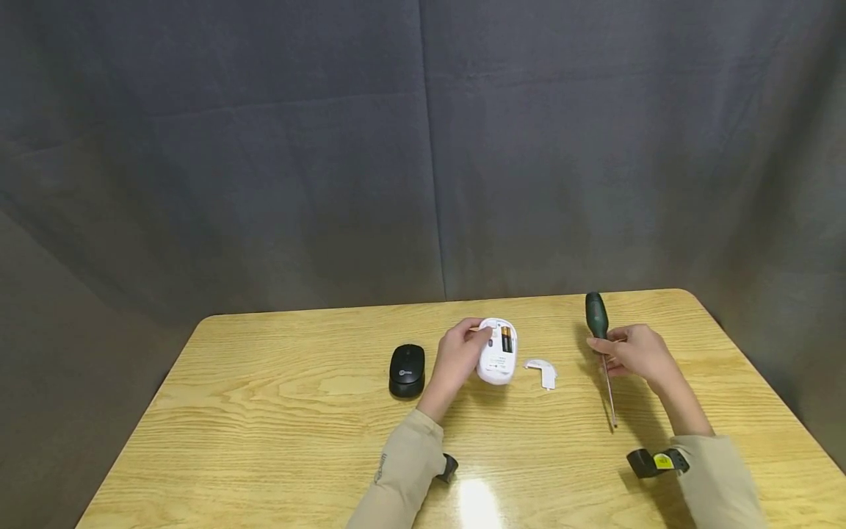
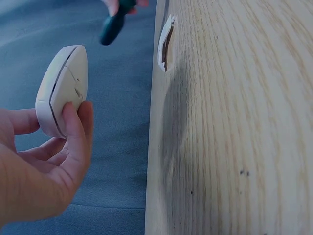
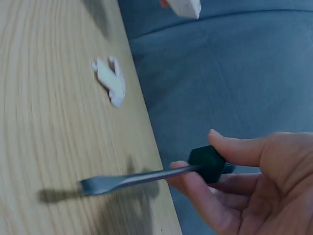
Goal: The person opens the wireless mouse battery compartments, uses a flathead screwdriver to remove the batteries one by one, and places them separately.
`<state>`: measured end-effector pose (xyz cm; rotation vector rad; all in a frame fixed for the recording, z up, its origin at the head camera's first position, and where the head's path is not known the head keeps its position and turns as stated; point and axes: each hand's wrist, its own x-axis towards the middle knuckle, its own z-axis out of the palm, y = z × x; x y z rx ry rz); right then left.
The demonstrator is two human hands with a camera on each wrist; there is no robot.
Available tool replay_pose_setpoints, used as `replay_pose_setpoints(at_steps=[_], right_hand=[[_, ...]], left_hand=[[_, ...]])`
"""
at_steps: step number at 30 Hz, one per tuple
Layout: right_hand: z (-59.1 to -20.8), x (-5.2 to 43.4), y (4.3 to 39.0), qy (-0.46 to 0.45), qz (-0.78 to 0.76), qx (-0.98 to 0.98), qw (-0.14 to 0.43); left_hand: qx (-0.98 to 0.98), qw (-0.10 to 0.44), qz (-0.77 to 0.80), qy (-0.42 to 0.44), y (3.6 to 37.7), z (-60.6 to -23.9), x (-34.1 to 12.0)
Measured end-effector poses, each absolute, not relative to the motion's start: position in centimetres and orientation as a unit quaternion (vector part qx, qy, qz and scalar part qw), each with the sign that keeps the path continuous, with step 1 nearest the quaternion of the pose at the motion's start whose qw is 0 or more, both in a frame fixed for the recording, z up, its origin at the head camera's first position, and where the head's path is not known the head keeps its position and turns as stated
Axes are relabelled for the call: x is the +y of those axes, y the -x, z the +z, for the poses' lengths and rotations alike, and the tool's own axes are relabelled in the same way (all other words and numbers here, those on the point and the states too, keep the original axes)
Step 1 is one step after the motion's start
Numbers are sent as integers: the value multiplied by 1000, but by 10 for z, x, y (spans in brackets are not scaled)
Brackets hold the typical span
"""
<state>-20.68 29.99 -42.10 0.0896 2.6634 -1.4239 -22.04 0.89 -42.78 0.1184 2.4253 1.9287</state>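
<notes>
My left hand (image 1: 463, 353) grips a white computer mouse (image 1: 499, 351) turned underside up, its battery bay open with a battery (image 1: 507, 339) inside. In the left wrist view the white mouse (image 2: 63, 88) is held off the table between thumb and fingers (image 2: 73, 127). My right hand (image 1: 634, 351) holds a green-handled flat screwdriver (image 1: 598, 323), blade pointing toward me just above the table. The right wrist view shows the screwdriver (image 3: 146, 177) pinched at the handle's base. A white battery cover (image 1: 542, 369) lies on the wooden table (image 1: 277, 426) between the hands.
A black mouse (image 1: 406, 369) sits on the table left of my left hand. The battery cover (image 3: 111, 81) lies near the table's far edge in the right wrist view. A grey cloth backdrop hangs behind the table.
</notes>
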Motion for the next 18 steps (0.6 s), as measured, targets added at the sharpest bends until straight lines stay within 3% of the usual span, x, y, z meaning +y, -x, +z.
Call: replay_pose_setpoints(at_steps=[18], right_hand=[[-432, 309, 210, -46, -383, 917, 104]], left_hand=[[769, 29, 638, -35, 220, -427, 8]])
